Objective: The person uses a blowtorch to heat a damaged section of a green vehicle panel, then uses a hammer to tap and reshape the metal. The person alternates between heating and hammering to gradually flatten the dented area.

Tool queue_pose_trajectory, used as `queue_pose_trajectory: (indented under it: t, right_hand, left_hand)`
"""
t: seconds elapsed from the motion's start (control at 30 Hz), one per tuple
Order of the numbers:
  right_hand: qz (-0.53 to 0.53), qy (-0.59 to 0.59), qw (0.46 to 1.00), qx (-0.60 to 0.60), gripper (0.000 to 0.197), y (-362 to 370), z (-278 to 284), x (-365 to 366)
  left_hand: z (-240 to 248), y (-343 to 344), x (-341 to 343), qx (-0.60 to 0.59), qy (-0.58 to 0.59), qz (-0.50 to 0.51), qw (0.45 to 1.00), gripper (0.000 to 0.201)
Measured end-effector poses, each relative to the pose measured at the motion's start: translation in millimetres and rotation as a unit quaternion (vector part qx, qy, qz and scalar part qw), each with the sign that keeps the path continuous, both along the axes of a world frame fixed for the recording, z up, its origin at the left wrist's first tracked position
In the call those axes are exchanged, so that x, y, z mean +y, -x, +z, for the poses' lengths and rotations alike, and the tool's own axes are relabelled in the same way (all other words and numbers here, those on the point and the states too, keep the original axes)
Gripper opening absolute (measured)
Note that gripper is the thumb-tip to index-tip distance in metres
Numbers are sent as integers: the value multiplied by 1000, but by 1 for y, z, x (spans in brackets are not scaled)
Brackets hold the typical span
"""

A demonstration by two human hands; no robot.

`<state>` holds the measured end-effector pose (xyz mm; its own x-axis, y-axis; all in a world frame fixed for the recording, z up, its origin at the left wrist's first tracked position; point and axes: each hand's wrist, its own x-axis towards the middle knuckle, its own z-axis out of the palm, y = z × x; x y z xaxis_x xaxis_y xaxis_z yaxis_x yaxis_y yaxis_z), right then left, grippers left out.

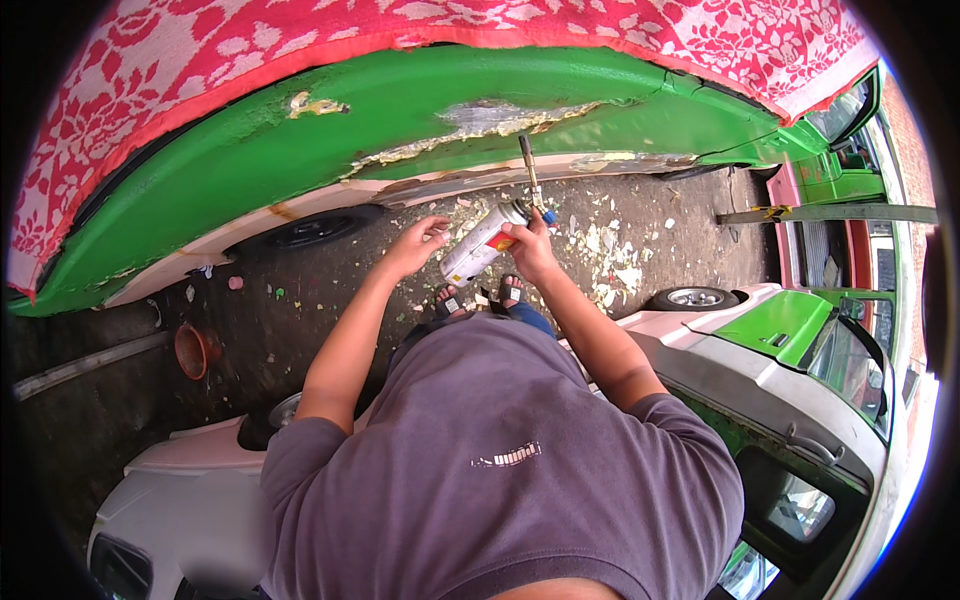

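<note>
My right hand [532,248] grips a gas blowtorch, its fingers around the top of the white and red gas canister [476,252]. A metal burner tube [527,155] points away from me, toward the vehicle side, and a blue knob [548,216] sits by my right fingers. To the left of the canister, my left hand [411,250] is open with loosely bent fingers and holds nothing. Beyond the torch stands a green vehicle body [300,145]. Its paint is broken away in a rough, pale, rusty patch [490,120]. No flame can be made out at the burner.
A red and white floral cloth [250,50] covers the vehicle's top. Paint flakes [610,260] litter the ground around my feet. An orange-brown pot [196,351] lies at left. Another vehicle [690,340] stands close behind me. A post [830,213] crosses at right.
</note>
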<state>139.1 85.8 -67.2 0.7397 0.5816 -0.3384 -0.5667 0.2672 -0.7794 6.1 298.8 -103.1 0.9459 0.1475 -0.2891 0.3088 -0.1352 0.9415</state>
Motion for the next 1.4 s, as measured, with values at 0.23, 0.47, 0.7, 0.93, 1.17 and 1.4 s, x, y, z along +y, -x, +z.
queue_pose_trajectory:
  t: [0.23, 0.47, 0.7, 0.93, 1.17, 1.4]
  right_hand:
    - [-30, -25, 990, 139, 52, -6, -19, -35]
    - [63, -79, 983, 152, 80, -28, -27, -69]
    - [141, -42, 979, 141, 67, -60, -31, -96]
    - [179, -33, 977, 111, 62, -84, -21, -107]
    - [204, 50, 971, 117, 58, -102, -22, -143]
    - [249, 164, 948, 109, 49, -115, -3, -133]
  left_hand:
    - [0, -26, -41, 47, 126, -111, 985, 75]
    - [10, -40, -76, 130, 193, -108, 967, 67]
    - [14, -55, -93, 138, 165, -68, 974, 57]
    - [15, -62, -108, 89, 141, -44, 985, 61]
    - [12, -56, -113, 117, 169, -7, 979, 57]
    - [16, -42, -114, 117, 180, 15, 977, 58]
